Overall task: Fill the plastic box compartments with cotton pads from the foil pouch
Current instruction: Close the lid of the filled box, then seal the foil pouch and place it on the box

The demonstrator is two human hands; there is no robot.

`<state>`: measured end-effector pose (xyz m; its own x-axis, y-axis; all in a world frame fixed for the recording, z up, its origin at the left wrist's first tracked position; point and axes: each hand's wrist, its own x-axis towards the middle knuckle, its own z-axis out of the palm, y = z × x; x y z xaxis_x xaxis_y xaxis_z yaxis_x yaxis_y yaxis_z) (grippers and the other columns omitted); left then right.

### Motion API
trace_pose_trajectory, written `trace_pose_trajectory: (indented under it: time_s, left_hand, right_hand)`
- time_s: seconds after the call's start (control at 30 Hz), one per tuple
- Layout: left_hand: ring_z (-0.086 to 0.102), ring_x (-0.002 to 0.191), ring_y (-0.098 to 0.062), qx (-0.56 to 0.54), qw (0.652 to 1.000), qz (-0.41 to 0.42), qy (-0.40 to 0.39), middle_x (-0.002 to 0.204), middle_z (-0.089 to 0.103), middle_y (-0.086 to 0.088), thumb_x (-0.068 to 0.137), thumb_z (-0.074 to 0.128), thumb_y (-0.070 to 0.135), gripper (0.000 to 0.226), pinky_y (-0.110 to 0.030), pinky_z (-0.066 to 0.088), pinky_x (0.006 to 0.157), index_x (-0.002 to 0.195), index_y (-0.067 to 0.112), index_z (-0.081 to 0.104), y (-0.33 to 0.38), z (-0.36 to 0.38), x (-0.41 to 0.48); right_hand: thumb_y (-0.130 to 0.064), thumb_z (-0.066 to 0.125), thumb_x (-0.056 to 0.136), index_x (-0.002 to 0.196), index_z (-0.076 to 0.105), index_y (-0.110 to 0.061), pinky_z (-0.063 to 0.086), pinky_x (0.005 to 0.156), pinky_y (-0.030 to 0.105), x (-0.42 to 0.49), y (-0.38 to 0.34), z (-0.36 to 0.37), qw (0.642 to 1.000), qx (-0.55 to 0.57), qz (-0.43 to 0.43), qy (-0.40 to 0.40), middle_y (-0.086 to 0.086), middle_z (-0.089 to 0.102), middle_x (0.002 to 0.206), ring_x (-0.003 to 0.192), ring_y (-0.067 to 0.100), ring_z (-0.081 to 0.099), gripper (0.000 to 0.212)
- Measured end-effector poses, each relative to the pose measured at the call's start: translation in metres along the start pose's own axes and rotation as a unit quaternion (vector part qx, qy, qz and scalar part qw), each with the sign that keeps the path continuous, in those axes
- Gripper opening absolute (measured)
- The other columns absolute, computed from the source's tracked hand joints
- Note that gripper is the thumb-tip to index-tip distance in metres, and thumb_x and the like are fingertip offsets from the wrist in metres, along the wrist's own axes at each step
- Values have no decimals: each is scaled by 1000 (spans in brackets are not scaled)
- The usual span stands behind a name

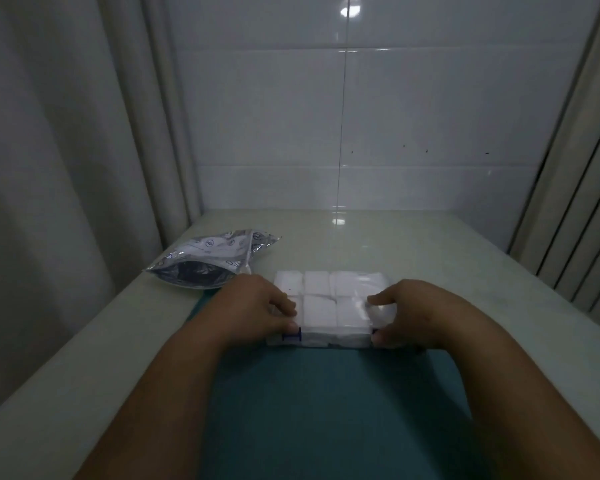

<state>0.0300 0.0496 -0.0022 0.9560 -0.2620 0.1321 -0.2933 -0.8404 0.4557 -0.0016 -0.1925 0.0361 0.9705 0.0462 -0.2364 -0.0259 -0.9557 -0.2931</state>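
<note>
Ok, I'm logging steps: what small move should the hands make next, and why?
Probably press the blue clasp shut: the box looks full of white pads, and the left hand and right hand grip its near corners.

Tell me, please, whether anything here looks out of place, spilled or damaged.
Nothing stands out. The clear plastic box sits straight on the teal mat, its white cotton pads tidy in their compartments, the left hand and right hand holding its near corners. The crinkled silver foil pouch lies open-mouthed to its left; nothing is spilled.
</note>
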Motion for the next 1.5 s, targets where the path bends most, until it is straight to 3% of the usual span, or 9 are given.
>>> trace_pose_trajectory:
  time_s: [0.2,0.33,0.5,0.7,0.83,0.93,1.17,1.33,1.5]
  left_hand:
    - [64,89,-6,-133,988,-5,85,92,70,11,77,77,31,5,-30,50,87,76,28,73,5,9,2]
    - [61,83,-13,-140,962,-149,182,89,69,4,80,67,19,4,-24,42,72,81,22,69,7,11,8]
    - [63,79,-17,-150,959,-194,144,81,69,1,76,64,15,9,-26,45,67,81,16,72,5,17,8]
    - [62,65,-15,-236,967,-95,27,81,72,-12,61,59,23,35,-45,58,76,90,10,74,23,29,6]
    - [63,75,2,-246,966,-18,-83,102,72,16,67,58,23,48,-27,52,76,112,36,68,38,36,2]
    - [62,84,5,-237,967,4,-90,111,67,23,79,61,18,47,-22,50,85,118,45,62,41,37,1]
    - [41,125,-24,12,977,-117,177,137,43,-3,82,59,20,34,-30,34,104,115,26,68,13,28,11]
    - [0,148,-26,165,960,-208,89,163,-1,4,86,49,27,56,-47,18,115,142,28,46,-15,14,11]
    - [7,148,-21,184,961,-200,37,161,12,6,87,46,29,65,-50,21,115,149,19,30,-23,19,11]
  right_hand:
    - [-81,52,71,138,47,-41,33,105,38,0,-2,1,997,-68,22,37,-4,30,154,134,26,37,78]
    - [-71,49,82,136,50,-33,37,104,38,9,-15,16,990,-37,-47,127,-4,39,148,128,25,42,66]
    - [-62,38,92,139,46,-38,34,108,40,21,-19,36,984,-52,-111,126,-8,41,149,131,25,41,53]
    - [-55,47,89,119,66,-26,46,94,34,30,-6,25,990,-13,27,137,3,65,123,110,26,59,46]
    - [-58,50,87,114,64,-19,47,87,34,29,9,18,978,-10,107,181,5,66,114,101,27,60,49]
    - [-59,50,86,113,62,-17,48,88,37,30,14,14,972,-8,133,191,6,65,111,98,27,60,52]
    - [-47,48,94,121,63,-21,46,92,34,19,1,12,973,20,32,227,4,65,120,108,24,59,40]
    - [-43,51,94,125,63,-23,46,96,34,18,-8,18,970,69,-18,232,2,62,127,112,22,58,39]
    - [-42,51,94,123,64,-24,44,97,32,20,-8,23,970,88,-44,224,-1,62,128,115,19,57,37]
